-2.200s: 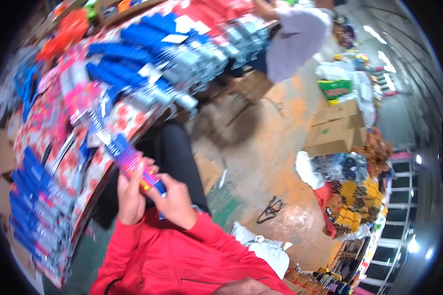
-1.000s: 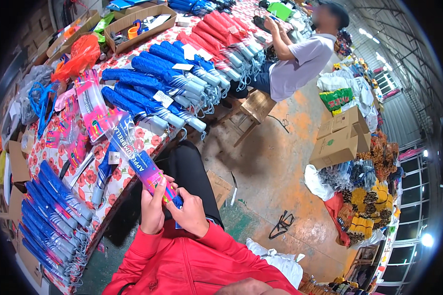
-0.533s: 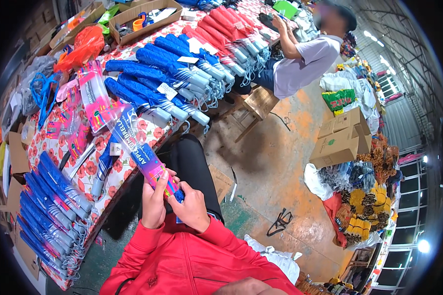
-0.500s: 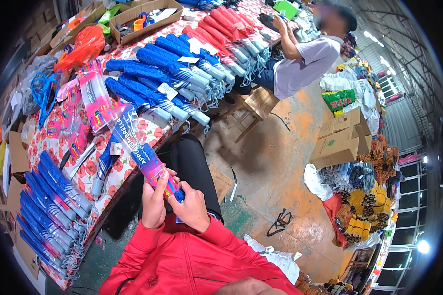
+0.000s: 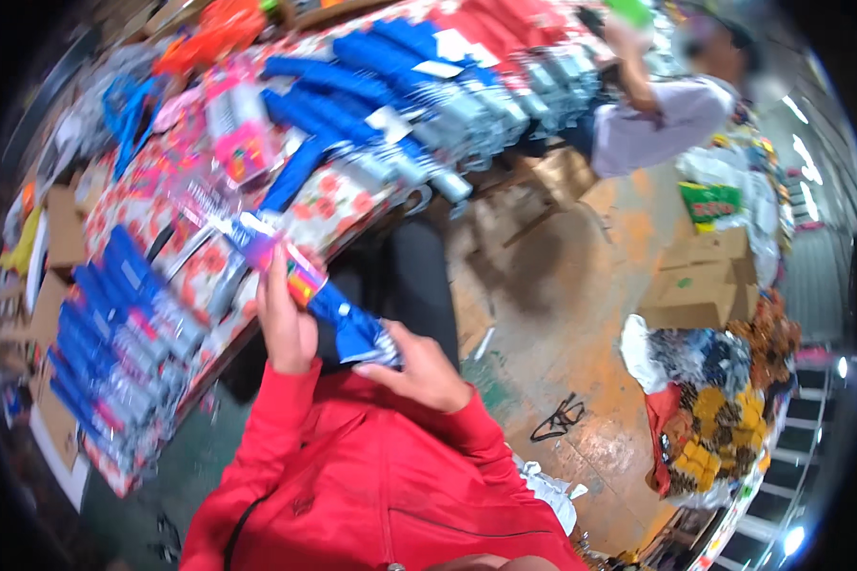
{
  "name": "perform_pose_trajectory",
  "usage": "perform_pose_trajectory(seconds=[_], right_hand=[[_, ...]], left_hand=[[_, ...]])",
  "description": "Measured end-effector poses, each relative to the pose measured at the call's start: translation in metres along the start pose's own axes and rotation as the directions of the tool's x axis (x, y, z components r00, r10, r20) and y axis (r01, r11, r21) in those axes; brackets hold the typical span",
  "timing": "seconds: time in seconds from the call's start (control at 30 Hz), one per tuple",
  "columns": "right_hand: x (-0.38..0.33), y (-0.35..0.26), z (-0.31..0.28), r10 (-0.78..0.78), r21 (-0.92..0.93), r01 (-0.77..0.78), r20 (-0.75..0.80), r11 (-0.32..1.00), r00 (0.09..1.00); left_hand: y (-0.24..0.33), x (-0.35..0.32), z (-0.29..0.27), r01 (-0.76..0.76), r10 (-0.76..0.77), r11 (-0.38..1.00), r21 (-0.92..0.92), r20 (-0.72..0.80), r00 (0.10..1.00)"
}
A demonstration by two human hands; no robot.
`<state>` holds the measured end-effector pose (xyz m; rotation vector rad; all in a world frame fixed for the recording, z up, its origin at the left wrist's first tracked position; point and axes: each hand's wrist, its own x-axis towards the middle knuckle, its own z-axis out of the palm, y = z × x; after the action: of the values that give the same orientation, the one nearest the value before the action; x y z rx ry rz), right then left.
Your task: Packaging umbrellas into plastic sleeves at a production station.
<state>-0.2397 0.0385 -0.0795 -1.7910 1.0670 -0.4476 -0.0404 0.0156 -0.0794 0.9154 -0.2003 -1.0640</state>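
A folded blue umbrella [image 5: 354,328] slants across my lap, partly inside a clear plastic sleeve [image 5: 195,197] with pink printing. My left hand [image 5: 290,319] is closed around the sleeved part, fingers pointing up along it. At the near end, where blue cloth sticks out of the sleeve, my right hand [image 5: 421,366] grips the umbrella between thumb and fingers. The far end of the sleeve reaches over the table edge and is blurred. More pink-printed sleeves [image 5: 238,124] lie on the flowered tablecloth [image 5: 338,195] beyond my hands.
Sleeved blue umbrellas [image 5: 114,333] are stacked at the table's left. Loose blue umbrellas [image 5: 352,86] and red ones [image 5: 505,33] lie farther back. Right of them sits a person in a light shirt [image 5: 662,124]. A cardboard box [image 5: 700,281] and yellow bundles [image 5: 709,428] stand on the floor.
My hands have moved apart, the right one to the right and the left one up along the sleeve. More blue cloth shows outside the sleeve. The whole view has shifted and blurred.
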Motion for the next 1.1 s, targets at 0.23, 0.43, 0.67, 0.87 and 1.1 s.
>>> perform_pose_trajectory(seconds=[0.23,0.43,0.67,0.87,1.1], right_hand=[[-0.005,-0.007,0.002,0.145,0.452,-0.208,0.171,0.867,0.975],[-0.003,-0.017,0.004,0.223,0.678,-0.342,0.260,0.650,0.940],[0.003,-0.034,0.002,0.062,0.237,-0.048,-0.049,0.970,0.997],[-0.003,-0.022,0.012,-0.084,0.224,0.095,-0.056,0.970,0.995],[-0.010,-0.016,-0.014,0.097,0.412,-0.203,0.263,0.889,0.960]], left_hand=[[-0.005,-0.020,0.000,0.117,-0.112,0.993,0.009,0.362,0.925],[-0.017,-0.026,-0.005,0.215,-0.229,0.973,0.080,0.425,0.876],[-0.029,-0.043,-0.010,0.222,-0.210,0.975,0.023,0.428,0.879],[-0.005,-0.022,0.009,0.087,-0.041,0.969,-0.229,0.198,0.979],[-0.008,-0.013,0.004,0.020,-0.012,0.996,-0.088,0.091,0.996]])
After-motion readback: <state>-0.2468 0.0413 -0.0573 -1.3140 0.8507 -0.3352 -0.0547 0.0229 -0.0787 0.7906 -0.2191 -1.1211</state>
